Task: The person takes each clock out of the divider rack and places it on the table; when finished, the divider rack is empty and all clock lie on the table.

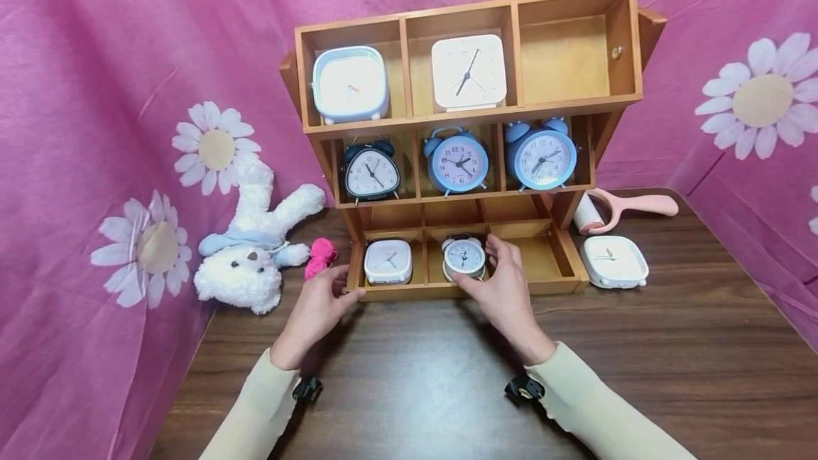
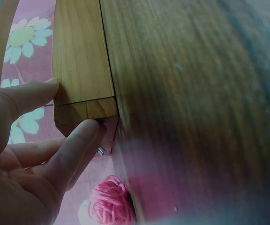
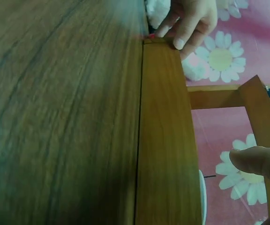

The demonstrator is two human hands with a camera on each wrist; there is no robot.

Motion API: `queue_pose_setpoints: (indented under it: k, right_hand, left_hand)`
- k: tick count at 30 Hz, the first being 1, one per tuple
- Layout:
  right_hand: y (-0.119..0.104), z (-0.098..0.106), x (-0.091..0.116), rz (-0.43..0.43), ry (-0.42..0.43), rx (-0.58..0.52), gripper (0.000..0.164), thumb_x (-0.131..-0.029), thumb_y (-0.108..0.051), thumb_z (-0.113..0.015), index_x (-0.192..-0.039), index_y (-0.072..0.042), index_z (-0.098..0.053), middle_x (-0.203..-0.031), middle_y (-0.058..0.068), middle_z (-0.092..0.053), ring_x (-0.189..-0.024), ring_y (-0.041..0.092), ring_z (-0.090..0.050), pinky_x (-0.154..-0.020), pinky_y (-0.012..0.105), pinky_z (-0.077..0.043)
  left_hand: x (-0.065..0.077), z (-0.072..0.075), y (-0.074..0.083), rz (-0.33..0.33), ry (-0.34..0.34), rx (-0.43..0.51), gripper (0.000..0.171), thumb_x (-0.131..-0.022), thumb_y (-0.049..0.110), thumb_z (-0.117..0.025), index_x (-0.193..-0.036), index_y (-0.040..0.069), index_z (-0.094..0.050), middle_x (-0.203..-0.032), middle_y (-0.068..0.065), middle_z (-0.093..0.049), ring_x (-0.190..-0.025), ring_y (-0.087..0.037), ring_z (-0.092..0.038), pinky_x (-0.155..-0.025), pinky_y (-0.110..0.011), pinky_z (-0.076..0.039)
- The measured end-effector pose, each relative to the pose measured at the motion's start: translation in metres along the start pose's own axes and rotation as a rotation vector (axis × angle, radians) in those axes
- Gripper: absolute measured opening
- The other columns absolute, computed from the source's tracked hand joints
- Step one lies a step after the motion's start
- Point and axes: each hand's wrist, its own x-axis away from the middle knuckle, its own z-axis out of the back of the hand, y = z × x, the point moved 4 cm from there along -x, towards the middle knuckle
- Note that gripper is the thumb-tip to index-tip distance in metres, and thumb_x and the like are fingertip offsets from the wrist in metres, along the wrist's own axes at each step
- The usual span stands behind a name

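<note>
My left hand (image 1: 319, 307) holds the front left corner of a wooden display shelf (image 1: 409, 294), thumb and fingers on either side of the corner. In the left wrist view, the fingertips touch the end of its front board (image 2: 83, 56). A small round white alarm clock (image 1: 464, 258) stands upright in the bottom middle compartment. Around its right side my right hand (image 1: 508, 297) curves, the thumb at its lower front and the fingers beside it; the far fingers are partly hidden. Left of it sits a rounded square white clock (image 1: 388, 262). The right wrist view shows the right thumb (image 3: 257, 161).
Blue and dark clocks (image 1: 459, 163) fill the middle tier; two squarish clocks (image 1: 469, 72) stand on top. Right of the shelf lie a white clock (image 1: 615, 262) and a pink lint roller (image 1: 639, 206). A white teddy bear (image 1: 239, 279) and pink yarn (image 1: 321, 255) lie left.
</note>
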Motion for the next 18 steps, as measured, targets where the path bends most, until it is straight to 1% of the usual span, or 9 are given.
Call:
queue_pose_setpoints:
  k: [5, 9, 14, 18]
  right_hand:
    - [0.002, -0.006, -0.006, 0.005, 0.014, 0.039, 0.103, -0.084, -0.019, -0.097, -0.166, 0.007, -0.040, -0.158, 0.027, -0.048, -0.148, 0.044, -0.056, -0.128, 0.056, -0.044]
    - [0.003, -0.011, -0.011, 0.015, 0.019, 0.074, 0.103, -0.083, -0.019, -0.097, -0.164, 0.009, -0.041, -0.158, 0.030, -0.048, -0.145, 0.046, -0.055, -0.127, 0.058, -0.043]
    - [0.001, -0.017, -0.012, 0.026, 0.010, 0.113, 0.102, -0.083, -0.020, -0.095, -0.164, 0.010, -0.040, -0.158, 0.032, -0.046, -0.142, 0.049, -0.054, -0.126, 0.062, -0.043]
    - [0.002, -0.020, -0.009, 0.020, 0.009, 0.131, 0.101, -0.084, -0.020, -0.093, -0.165, 0.009, -0.040, -0.159, 0.032, -0.044, -0.141, 0.050, -0.055, -0.125, 0.064, -0.044]
  left_hand:
    - [0.000, 0.001, -0.001, 0.003, 0.000, 0.001, 0.059, -0.100, 0.024, -0.087, -0.147, -0.006, -0.067, -0.137, -0.025, -0.077, -0.106, -0.030, -0.079, -0.091, -0.049, -0.065]
    - [0.001, 0.002, -0.002, 0.009, -0.005, -0.003, 0.060, -0.100, 0.025, -0.087, -0.147, -0.006, -0.067, -0.139, -0.026, -0.076, -0.107, -0.031, -0.079, -0.091, -0.050, -0.065]
    - [0.001, 0.002, -0.002, 0.011, -0.003, -0.003, 0.059, -0.100, 0.024, -0.087, -0.147, -0.006, -0.067, -0.139, -0.026, -0.076, -0.106, -0.031, -0.079, -0.090, -0.050, -0.065]
    - [0.002, -0.003, -0.003, 0.013, -0.012, 0.014, 0.059, -0.100, 0.023, -0.087, -0.147, -0.006, -0.067, -0.137, -0.025, -0.077, -0.105, -0.029, -0.079, -0.087, -0.047, -0.066]
